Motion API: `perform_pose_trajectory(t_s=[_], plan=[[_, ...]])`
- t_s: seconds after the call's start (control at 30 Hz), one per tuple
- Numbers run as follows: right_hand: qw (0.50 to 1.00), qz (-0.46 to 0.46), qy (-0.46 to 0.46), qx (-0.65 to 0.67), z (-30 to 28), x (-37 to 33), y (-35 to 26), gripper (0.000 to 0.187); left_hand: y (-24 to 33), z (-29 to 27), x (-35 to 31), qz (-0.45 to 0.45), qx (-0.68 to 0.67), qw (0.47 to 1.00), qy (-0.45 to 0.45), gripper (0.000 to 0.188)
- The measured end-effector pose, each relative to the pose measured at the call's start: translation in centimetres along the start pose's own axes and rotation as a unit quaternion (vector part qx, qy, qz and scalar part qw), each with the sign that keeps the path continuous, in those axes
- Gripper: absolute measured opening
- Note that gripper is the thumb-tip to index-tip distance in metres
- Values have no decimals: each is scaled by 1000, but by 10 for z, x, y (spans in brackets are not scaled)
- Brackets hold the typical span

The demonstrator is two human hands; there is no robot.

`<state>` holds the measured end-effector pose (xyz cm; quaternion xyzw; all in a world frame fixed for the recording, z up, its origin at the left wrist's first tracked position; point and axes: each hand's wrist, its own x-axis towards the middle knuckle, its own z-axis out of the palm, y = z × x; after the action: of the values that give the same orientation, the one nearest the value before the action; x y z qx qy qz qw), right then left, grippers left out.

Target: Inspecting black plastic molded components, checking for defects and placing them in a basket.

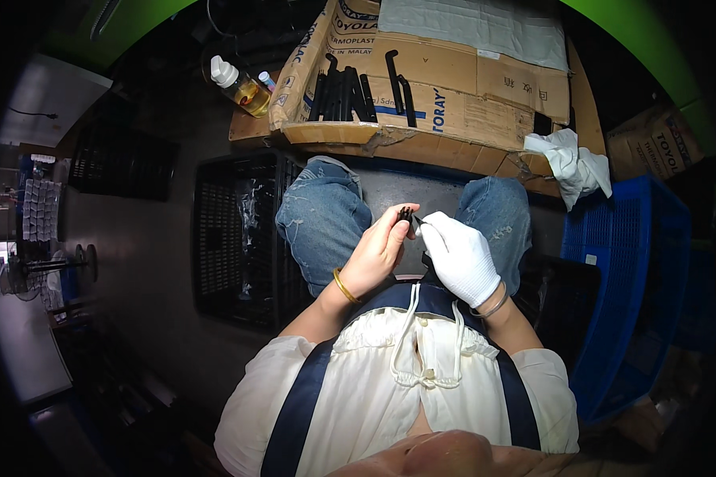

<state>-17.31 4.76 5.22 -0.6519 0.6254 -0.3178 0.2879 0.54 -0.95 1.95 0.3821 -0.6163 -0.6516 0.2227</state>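
Note:
My bare left hand (379,248), a gold bangle at its wrist, is closed around a small black pronged part (406,214) held above my lap. Close by, my right hand (457,253) wears a white knitted glove and a silver bangle. Its fingers pinch a thin dark pointed piece (419,219), whose tip lies at the black part; too little of it shows to tell its kind. Beyond my knees, several long black parts (344,94) lean inside the cut-down cardboard box (326,135). Two hooked black bars (398,83) lie to their right.
A spray bottle (243,89) with yellow liquid stands left of the box. A white cloth (573,163) hangs over its right corner. Black crates (223,230) with plastic wrapping stand on my left. Tall blue crates (620,278) are stacked on my right.

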Motion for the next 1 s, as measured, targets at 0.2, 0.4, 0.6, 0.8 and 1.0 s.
perform_pose_trajectory(t_s=[0.2,0.4,0.6,0.8,1.0], plan=[[997,-57,26,-48,2,1,-1,17,2,2,2,121,136,983,23,31],[995,-63,-8,-81,-3,1,0,17,-3,2,3,122,135,983,12,30],[997,-9,-56,-60,-9,2,-3,14,-7,1,5,136,148,979,12,30],[996,3,-30,-82,2,-1,1,14,-10,-3,6,101,169,980,10,30],[978,58,7,-199,-5,18,28,15,-2,-7,-1,122,145,982,-23,25]])
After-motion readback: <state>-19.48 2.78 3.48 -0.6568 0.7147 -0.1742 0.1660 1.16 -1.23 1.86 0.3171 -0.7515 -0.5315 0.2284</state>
